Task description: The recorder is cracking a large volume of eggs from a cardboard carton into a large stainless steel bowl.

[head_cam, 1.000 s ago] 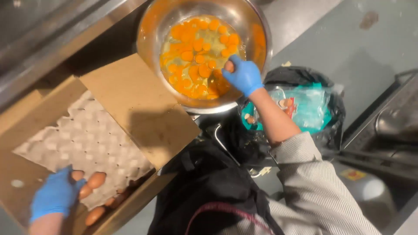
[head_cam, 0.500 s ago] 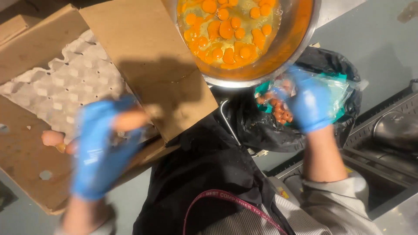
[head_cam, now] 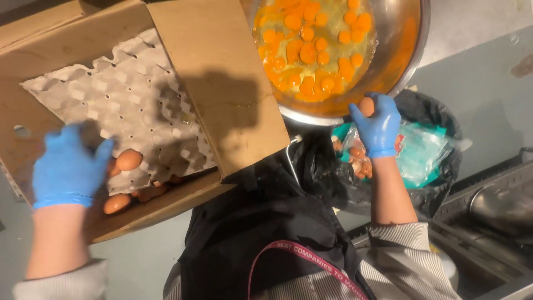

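Both my hands wear blue gloves. My right hand (head_cam: 377, 126) holds a brown egg (head_cam: 366, 105) against the rim of a steel bowl (head_cam: 401, 61) full of cracked eggs with many orange yolks (head_cam: 313, 44). My left hand (head_cam: 69, 166) reaches into a cardboard box (head_cam: 222, 100) lined with a grey egg tray (head_cam: 127, 105). Its fingers rest on brown eggs (head_cam: 129, 160) at the tray's near corner; I cannot tell if it grips one. More eggs (head_cam: 117, 204) lie near the box's front wall.
Below the bowl stands a bin with a black bag (head_cam: 438, 144) holding eggshells and crumpled teal plastic (head_cam: 416, 155). A steel sink (head_cam: 499, 211) is at the right. My dark apron (head_cam: 266, 233) fills the lower middle, over grey floor.
My left hand passed an egg across and has gone back down into the box. My right hand rose from over the bin to the bowl's rim, now holding an egg.
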